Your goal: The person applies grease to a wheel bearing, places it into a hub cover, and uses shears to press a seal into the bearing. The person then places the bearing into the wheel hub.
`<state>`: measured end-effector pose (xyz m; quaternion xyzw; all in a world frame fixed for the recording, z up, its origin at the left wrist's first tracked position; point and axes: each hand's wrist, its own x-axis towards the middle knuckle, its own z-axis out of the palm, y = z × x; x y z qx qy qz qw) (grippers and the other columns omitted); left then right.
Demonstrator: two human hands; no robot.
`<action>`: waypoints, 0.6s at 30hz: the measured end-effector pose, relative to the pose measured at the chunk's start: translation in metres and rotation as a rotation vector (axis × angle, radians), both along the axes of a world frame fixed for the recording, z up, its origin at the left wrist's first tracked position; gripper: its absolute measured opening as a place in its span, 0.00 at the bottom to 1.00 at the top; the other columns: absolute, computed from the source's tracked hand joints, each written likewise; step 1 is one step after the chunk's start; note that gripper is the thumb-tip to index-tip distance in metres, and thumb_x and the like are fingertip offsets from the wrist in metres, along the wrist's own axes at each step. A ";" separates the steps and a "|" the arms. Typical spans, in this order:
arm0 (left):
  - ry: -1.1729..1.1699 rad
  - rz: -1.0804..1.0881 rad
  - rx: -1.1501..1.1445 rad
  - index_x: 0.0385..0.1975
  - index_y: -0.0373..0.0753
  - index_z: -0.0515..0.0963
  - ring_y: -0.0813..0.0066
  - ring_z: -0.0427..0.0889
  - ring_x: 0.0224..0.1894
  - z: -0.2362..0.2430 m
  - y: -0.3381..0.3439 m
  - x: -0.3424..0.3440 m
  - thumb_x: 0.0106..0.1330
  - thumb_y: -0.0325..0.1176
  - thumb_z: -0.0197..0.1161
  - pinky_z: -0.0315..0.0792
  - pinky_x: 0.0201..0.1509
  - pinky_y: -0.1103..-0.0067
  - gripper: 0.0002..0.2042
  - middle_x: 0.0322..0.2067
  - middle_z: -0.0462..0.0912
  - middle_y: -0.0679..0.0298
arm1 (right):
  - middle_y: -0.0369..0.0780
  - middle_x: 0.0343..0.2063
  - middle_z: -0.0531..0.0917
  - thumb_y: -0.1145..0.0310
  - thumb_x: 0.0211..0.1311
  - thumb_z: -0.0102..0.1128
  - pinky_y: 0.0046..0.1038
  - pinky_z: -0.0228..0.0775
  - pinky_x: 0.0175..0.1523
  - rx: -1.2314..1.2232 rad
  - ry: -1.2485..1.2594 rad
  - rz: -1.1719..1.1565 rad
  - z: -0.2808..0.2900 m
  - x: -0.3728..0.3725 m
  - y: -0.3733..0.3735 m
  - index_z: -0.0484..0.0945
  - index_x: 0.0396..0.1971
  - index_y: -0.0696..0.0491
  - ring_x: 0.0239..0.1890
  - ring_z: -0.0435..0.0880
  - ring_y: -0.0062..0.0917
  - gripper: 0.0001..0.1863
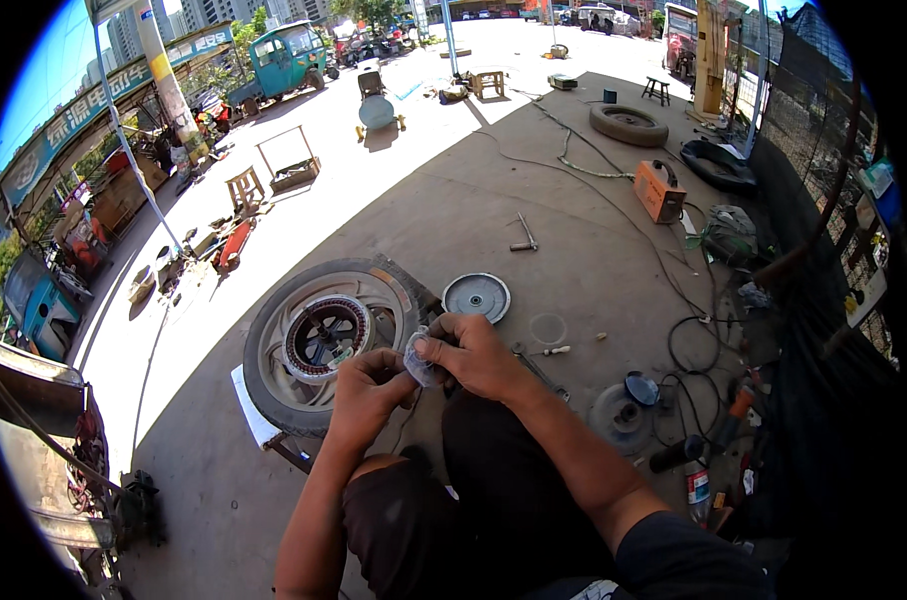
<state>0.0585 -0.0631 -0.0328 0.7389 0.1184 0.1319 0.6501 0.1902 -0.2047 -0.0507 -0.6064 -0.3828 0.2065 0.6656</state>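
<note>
Both hands meet above my knees at a small crumpled, see-through plastic piece [423, 372], perhaps a little bag. My left hand [372, 390] pinches its lower left, and my right hand [479, 355] grips it from the right; what it contains is unclear. Just beyond them a motor wheel lies flat, with a black tire [262, 355] and an exposed ring of windings [299, 325]. A round grey metal cover [476, 290] rests on the ground right of the wheel.
An orange machine [659, 195], cables, a loose tire [629, 125] and a metal T-shaped tool [524, 240] lie ahead and right. A lidded-looking blue dish [642, 388] and bottle [699, 495] are near my right arm. A metal body [44, 440] stands left; stools and vehicles are farther off.
</note>
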 end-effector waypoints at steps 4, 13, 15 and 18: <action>-0.068 -0.019 -0.071 0.34 0.31 0.77 0.84 0.77 0.23 0.000 -0.003 0.001 0.61 0.25 0.65 0.68 0.27 0.85 0.05 0.23 0.80 0.65 | 0.36 0.23 0.81 0.62 0.68 0.63 0.20 0.70 0.25 -0.016 0.027 0.034 -0.003 0.004 -0.003 0.79 0.34 0.62 0.21 0.77 0.15 0.16; -0.114 0.004 -0.375 0.35 0.34 0.74 0.77 0.76 0.21 -0.004 0.001 0.004 0.67 0.28 0.60 0.69 0.25 0.81 0.04 0.22 0.78 0.63 | 0.35 0.22 0.80 0.61 0.71 0.58 0.20 0.72 0.26 0.031 0.162 0.126 0.000 0.007 -0.008 0.78 0.32 0.61 0.20 0.78 0.15 0.16; -0.127 -0.014 -0.412 0.36 0.33 0.74 0.77 0.77 0.21 -0.006 0.002 0.003 0.68 0.28 0.60 0.70 0.25 0.81 0.05 0.22 0.78 0.62 | 0.37 0.18 0.79 0.64 0.71 0.58 0.20 0.69 0.24 0.065 0.221 0.114 -0.001 0.005 -0.007 0.78 0.33 0.62 0.17 0.76 0.16 0.15; -0.126 -0.023 -0.424 0.37 0.33 0.74 0.76 0.77 0.21 -0.007 0.003 0.003 0.69 0.29 0.59 0.70 0.25 0.80 0.05 0.22 0.78 0.62 | 0.37 0.18 0.79 0.63 0.72 0.57 0.20 0.69 0.23 0.070 0.254 0.121 -0.001 0.007 -0.007 0.79 0.33 0.62 0.17 0.76 0.17 0.15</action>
